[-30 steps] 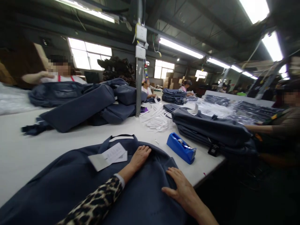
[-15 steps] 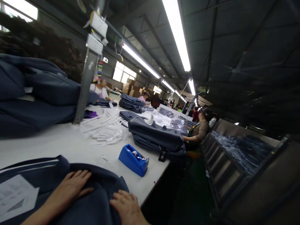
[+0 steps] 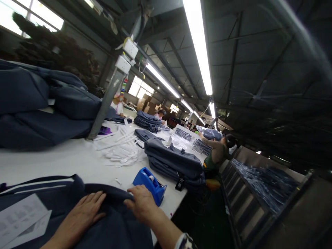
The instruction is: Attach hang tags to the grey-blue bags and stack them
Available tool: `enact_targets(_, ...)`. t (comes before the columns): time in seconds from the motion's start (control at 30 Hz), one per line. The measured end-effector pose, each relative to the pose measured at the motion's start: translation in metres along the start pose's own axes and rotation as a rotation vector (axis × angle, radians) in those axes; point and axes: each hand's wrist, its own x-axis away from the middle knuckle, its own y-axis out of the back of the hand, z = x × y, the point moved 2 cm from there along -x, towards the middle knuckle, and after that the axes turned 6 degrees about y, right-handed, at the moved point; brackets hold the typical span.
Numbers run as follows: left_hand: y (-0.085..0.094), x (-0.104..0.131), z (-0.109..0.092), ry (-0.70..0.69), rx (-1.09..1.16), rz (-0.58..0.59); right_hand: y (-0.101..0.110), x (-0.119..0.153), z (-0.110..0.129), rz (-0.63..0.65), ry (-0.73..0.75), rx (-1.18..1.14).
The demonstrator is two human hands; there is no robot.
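A dark navy fabric bag (image 3: 116,224) lies on the white table in front of me, with a strap along its far side. Flat on top of it rests my left hand (image 3: 83,211), fingers stretched out and holding nothing. At the bag's far right edge is my right hand (image 3: 144,202), its thumb and fingers closed around the fabric there. Just beyond that hand stands a blue tape dispenser (image 3: 149,183), partly covered by it. Printed white papers (image 3: 22,218) lie on the bag to the left of my left hand.
More navy bags (image 3: 173,157) are stacked beyond the dispenser, near white strips (image 3: 121,150). A metal post (image 3: 106,103) rises beside a large bag pile (image 3: 46,103). A co-worker (image 3: 218,154) is at the table's right side, by a cart (image 3: 249,193) of plastic-wrapped goods.
My right hand has moved up and away from me to the bag's far edge, closer to the dispenser. My left hand stays on the bag. The co-worker has raised a wrapped bundle.
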Motion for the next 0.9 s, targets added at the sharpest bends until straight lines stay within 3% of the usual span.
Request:
enact_targets(0.1, 0.002, -0.001, 0.0, 0.023, -0.047, 0.106, -0.026, -0.04, -0.004, 0.107, -0.075, 0.041)
enact_targets(0.23, 0.017, -0.007, -0.007, 0.035, -0.079, 0.22, -0.06, -0.053, -0.011, 0.13, -0.173, 0.027)
enact_targets(0.43, 0.031, -0.014, -0.014, 0.033, -0.077, 0.267, -0.066, -0.053, -0.03, 0.079, -0.172, -0.15)
enact_targets(0.53, 0.03, -0.013, -0.011, 0.023, -0.065, 0.214, -0.065, -0.058, -0.038, 0.098, -0.137, -0.293)
enact_targets(0.77, 0.033, -0.011, -0.004, -0.079, 0.011, -0.115, -0.058, -0.057, -0.04, 0.182, -0.034, -0.557)
enact_targets(0.9, 0.033, -0.013, -0.001, -0.12, -0.009, -0.116, -0.049, -0.067, -0.038, 0.189, -0.017, -0.486)
